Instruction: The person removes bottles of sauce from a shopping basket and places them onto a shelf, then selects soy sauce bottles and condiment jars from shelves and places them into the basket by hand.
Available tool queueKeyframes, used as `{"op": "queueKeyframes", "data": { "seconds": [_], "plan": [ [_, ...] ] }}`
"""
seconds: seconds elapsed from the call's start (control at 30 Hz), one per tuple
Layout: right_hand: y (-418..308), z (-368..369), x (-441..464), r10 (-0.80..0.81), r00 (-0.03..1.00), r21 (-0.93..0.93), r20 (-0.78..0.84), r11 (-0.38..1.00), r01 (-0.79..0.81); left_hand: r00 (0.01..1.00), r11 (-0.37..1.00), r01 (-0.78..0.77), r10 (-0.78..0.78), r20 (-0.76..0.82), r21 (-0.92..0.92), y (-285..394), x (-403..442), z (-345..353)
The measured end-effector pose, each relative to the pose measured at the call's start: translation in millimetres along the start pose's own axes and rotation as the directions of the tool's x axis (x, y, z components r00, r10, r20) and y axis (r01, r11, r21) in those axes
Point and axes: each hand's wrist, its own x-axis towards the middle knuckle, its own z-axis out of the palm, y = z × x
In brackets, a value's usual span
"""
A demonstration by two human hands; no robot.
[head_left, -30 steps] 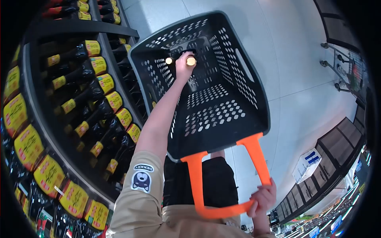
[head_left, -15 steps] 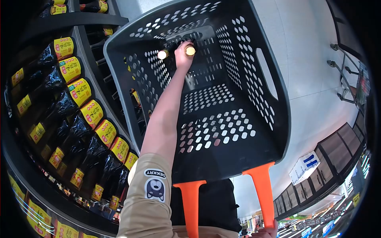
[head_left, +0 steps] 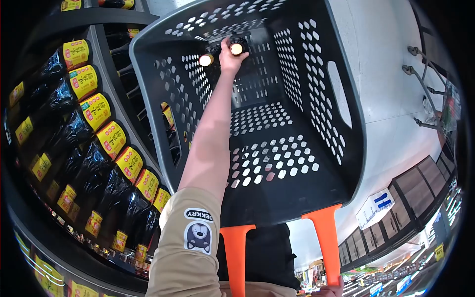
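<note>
Deep inside a dark grey perforated basket (head_left: 277, 193), my left hand (head_left: 231, 60) reaches in with its fingers spread. Between its thumb and fingers stands a dark bottle with a pale gold cap (head_left: 236, 49); the fingers look loose around it. Just left of that hand is a second dark bottle with a light cap (head_left: 206, 60). At the bottom edge, my right hand (head_left: 335, 289) is wrapped round the lower end of the basket's right orange handle (head_left: 325, 237), partly cut off by the frame. The left orange handle (head_left: 238, 257) has no hand on it.
On the left, a dark shelf (head_left: 118, 94) holds rows of dark bottles with yellow labels (head_left: 96, 111). Wheeled metal cart legs (head_left: 420, 74) stand on the pale floor at right. Beyond are a white box (head_left: 376, 208) and brown cabinets (head_left: 415, 198).
My left hand has loosened from the bottle, its thumb and fingers spreading apart. That bottle sits slightly farther up in the view. My right hand stays on the handle.
</note>
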Motion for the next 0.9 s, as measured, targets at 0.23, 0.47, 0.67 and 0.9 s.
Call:
{"op": "queueKeyframes", "data": {
  "seconds": [0.23,0.47,0.67,0.9],
  "plan": [
    [0,7,6,-0.151,0.974,0.055,-0.171,0.985,0.163,0.971,0.972,0.225,-0.229,0.064,0.062,45,-102,4],
    [20,29,-10,-0.228,0.89,0.066,-0.395,0.959,0.275,0.832,0.895,0.446,-0.408,0.376,-0.014,137,-188,-78],
    [10,16,-18,-0.305,0.874,-0.083,-0.378,0.952,0.296,0.913,0.835,0.4,-0.326,0.246,-0.378,183,-225,-175],
    [12,18,-5,-0.375,0.9,-0.244,-0.22,0.915,0.321,0.93,0.94,-0.302,0.254,-0.265,-0.159,370,-339,-354]
  ]
}}
